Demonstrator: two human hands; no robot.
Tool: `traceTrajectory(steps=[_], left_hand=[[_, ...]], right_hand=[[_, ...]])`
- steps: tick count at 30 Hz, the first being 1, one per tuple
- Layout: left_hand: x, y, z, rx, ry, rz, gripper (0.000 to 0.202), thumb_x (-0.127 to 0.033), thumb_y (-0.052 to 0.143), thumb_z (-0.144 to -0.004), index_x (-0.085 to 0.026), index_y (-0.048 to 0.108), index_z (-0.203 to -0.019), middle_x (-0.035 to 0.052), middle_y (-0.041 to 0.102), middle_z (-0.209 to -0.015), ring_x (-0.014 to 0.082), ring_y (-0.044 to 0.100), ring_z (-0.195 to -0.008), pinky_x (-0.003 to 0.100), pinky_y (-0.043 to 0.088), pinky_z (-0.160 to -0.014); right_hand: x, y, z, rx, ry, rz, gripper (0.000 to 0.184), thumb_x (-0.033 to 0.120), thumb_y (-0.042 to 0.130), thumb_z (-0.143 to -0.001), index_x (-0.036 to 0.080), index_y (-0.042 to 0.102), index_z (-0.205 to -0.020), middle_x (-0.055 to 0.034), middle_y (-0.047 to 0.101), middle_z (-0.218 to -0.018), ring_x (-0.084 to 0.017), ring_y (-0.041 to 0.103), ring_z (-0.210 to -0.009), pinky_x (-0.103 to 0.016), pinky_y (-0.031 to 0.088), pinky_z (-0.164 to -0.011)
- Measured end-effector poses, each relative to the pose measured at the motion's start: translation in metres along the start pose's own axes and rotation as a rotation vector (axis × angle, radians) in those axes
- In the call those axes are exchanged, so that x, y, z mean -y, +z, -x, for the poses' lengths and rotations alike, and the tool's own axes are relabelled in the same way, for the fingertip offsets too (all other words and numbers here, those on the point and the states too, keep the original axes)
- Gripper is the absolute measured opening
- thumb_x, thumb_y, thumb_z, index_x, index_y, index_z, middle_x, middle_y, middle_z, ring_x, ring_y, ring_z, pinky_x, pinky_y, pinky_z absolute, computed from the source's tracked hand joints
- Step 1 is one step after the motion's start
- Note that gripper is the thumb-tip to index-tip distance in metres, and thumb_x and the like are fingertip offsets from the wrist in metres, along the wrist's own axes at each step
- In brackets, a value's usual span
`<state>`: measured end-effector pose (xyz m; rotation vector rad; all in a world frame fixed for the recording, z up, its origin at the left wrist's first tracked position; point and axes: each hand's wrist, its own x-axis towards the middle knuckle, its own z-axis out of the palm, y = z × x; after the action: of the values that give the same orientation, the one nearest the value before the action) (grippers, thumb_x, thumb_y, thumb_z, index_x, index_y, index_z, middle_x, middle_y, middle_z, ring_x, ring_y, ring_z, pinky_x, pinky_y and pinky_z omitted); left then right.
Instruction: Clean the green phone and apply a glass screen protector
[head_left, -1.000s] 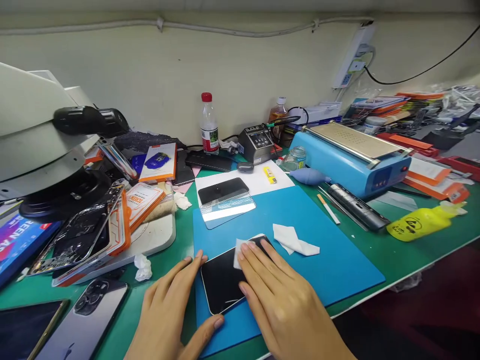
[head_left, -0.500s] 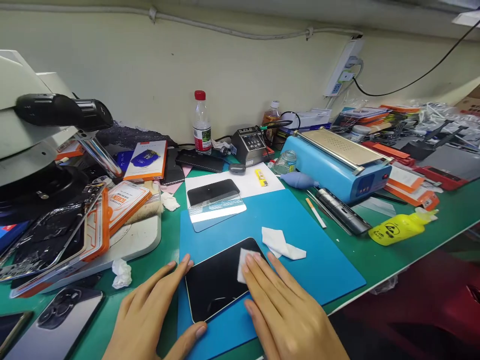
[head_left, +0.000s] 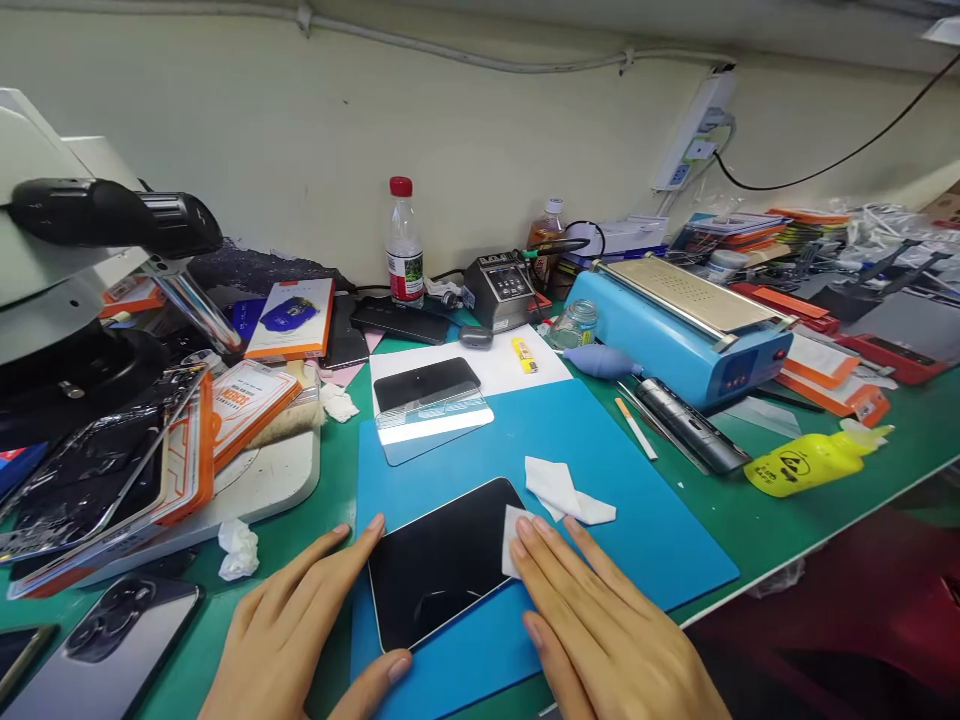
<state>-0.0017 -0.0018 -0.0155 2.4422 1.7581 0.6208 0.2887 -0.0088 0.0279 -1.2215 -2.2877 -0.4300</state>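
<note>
My left hand (head_left: 300,630) lies flat on the green bench (head_left: 825,500), fingertips along the left edge of a dark-screened phone (head_left: 439,560) and thumb at its near corner. My right hand (head_left: 607,640) lies flat too, its fingers pressing a small white wipe (head_left: 512,527) at the phone's right edge. The phone lies face up on a blue mat (head_left: 645,540). A crumpled wipe (head_left: 566,490) lies just beyond my right fingers. Another phone (head_left: 426,383) sits at the mat's far edge, and a yellow bottle (head_left: 810,462) lies on its side to the right.
</note>
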Motion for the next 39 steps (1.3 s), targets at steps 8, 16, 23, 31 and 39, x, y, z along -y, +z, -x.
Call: traceTrajectory(steps=[8, 16, 23, 31, 39], left_hand=[[-0.006, -0.008, -0.002, 0.024, -0.029, 0.037, 0.065, -0.044, 0.056, -0.106, -0.046, 0.030, -0.166, 0.0000, 0.065, -0.160, 0.0346, 0.058, -0.150, 0.057, 0.051, -0.110], [-0.016, -0.016, -0.004, 0.019, -0.064, 0.072, 0.067, -0.038, 0.056, -0.106, -0.045, 0.029, -0.167, 0.0009, 0.066, -0.158, 0.0320, 0.059, -0.147, 0.052, 0.051, -0.113], [0.000, -0.011, -0.001, 0.053, 0.077, 0.062, 0.090, -0.031, 0.071, -0.096, -0.042, 0.023, -0.171, 0.0050, 0.063, -0.161, 0.0329, 0.061, -0.146, 0.047, 0.053, -0.110], [-0.006, -0.009, 0.001, 0.021, 0.008, 0.095, 0.096, -0.071, 0.074, -0.093, -0.042, 0.026, -0.171, 0.0061, 0.063, -0.162, 0.0370, 0.058, -0.148, 0.051, 0.049, -0.113], [-0.007, -0.010, 0.000, 0.019, 0.008, 0.082, 0.074, -0.075, 0.045, -0.106, -0.041, 0.027, -0.169, 0.0036, 0.063, -0.162, 0.0316, 0.057, -0.149, 0.049, 0.045, -0.114]], right_hand=[[-0.001, 0.020, -0.023, -0.006, 0.083, -0.073, 0.038, 0.013, 0.051, -0.109, 0.010, 0.068, -0.142, -0.0097, 0.065, -0.149, -0.022, 0.065, -0.139, -0.039, 0.054, -0.121], [0.001, 0.000, 0.009, -0.021, -0.065, 0.046, 0.038, 0.013, 0.054, -0.106, 0.003, 0.069, -0.139, -0.0159, 0.064, -0.150, -0.028, 0.060, -0.145, -0.041, 0.047, -0.126], [0.068, 0.043, -0.021, -0.201, -0.055, -0.175, 0.031, 0.020, 0.057, -0.105, 0.005, 0.079, -0.122, -0.0129, 0.076, -0.132, -0.025, 0.073, -0.128, -0.037, 0.048, -0.126], [0.023, 0.010, -0.010, -0.060, 0.028, -0.078, 0.035, 0.009, 0.057, -0.102, 0.005, 0.073, -0.133, -0.0130, 0.070, -0.142, -0.025, 0.068, -0.136, -0.039, 0.050, -0.123], [0.040, 0.024, -0.005, -0.115, -0.109, -0.148, 0.028, 0.015, 0.059, -0.104, 0.008, 0.077, -0.125, -0.0107, 0.074, -0.135, -0.023, 0.072, -0.130, -0.039, 0.051, -0.124]])
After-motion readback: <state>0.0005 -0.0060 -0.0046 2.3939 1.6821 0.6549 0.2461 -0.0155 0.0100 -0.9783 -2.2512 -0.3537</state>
